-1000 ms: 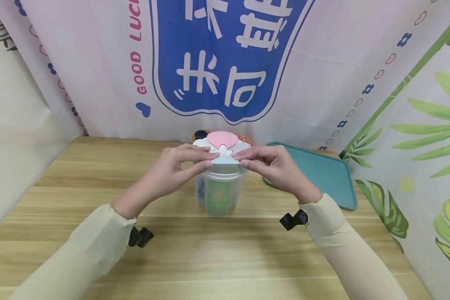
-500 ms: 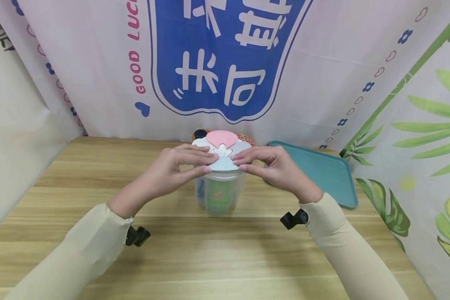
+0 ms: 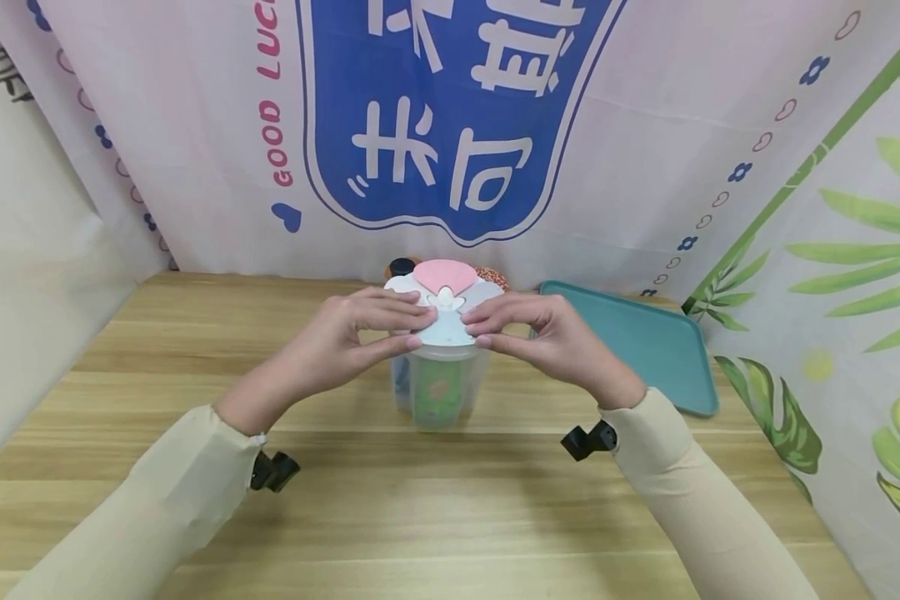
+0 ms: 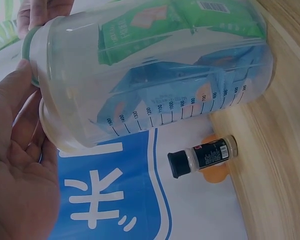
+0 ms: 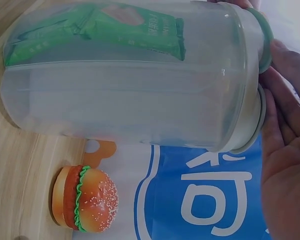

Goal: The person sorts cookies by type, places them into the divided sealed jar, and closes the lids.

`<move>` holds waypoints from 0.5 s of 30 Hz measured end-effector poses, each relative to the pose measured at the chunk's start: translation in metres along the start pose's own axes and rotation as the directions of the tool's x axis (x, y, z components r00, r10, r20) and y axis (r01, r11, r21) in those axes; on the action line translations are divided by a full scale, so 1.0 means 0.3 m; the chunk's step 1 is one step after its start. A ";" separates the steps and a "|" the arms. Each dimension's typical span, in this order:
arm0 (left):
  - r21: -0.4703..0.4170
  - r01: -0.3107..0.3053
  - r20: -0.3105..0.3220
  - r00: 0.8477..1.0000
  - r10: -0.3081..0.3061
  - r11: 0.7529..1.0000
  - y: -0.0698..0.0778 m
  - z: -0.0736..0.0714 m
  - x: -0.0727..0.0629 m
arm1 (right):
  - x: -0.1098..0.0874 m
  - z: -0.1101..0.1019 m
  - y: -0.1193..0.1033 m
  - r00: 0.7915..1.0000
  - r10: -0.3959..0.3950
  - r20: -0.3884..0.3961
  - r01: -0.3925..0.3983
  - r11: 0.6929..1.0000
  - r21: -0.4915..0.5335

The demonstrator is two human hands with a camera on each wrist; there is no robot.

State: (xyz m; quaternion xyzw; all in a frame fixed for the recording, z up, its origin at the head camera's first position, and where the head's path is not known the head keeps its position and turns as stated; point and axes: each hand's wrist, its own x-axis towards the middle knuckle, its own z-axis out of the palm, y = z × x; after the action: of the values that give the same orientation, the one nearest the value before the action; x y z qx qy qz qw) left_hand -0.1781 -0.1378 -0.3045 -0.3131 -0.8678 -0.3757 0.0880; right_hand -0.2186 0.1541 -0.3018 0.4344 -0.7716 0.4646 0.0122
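A clear plastic storage canister (image 3: 450, 392) stands upright on the table. Its lid (image 3: 448, 325) has petal-like flaps in pink, white and pale blue. My left hand (image 3: 352, 333) holds the left front of the lid, fingers on top and thumb at the front rim. On the right front, my right hand (image 3: 536, 325) does likewise. The front flap lies down flat between them. Inside are green packets (image 4: 145, 30) and blue packets (image 4: 165, 85), the blue ones behind a printed volume scale. A compartment facing the right wrist shows no packet.
Behind the canister stand a black-capped spice bottle (image 4: 202, 156) and a toy hamburger (image 5: 85, 199). To the right, a teal tray (image 3: 645, 358) lies on the wooden table (image 3: 450, 517). A printed cloth (image 3: 217, 167) hangs along the back edge.
The front lid flap, tilted up a second ago, has come down flat on the canister. My thumbs have lowered slightly with it; both hands otherwise stay in place.
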 end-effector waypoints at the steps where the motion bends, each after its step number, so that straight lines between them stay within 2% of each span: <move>1: -0.002 -0.005 0.000 1.000 0.005 1.000 0.000 0.000 0.000 | 0.000 0.001 0.001 1.000 -0.006 0.000 0.006 1.000 -0.002; 15: 0.008 -0.003 0.014 1.000 0.002 1.000 0.001 0.001 -0.004 | -0.008 0.008 0.007 0.997 -0.074 0.002 0.074 0.996 -0.039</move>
State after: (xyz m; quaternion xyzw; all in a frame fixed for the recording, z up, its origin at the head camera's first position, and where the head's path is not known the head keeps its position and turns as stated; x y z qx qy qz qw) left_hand -0.1769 -0.1381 -0.3049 -0.3164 -0.8694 -0.3702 0.0837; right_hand -0.2177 0.1543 -0.3055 0.4626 -0.7639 0.4484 0.0376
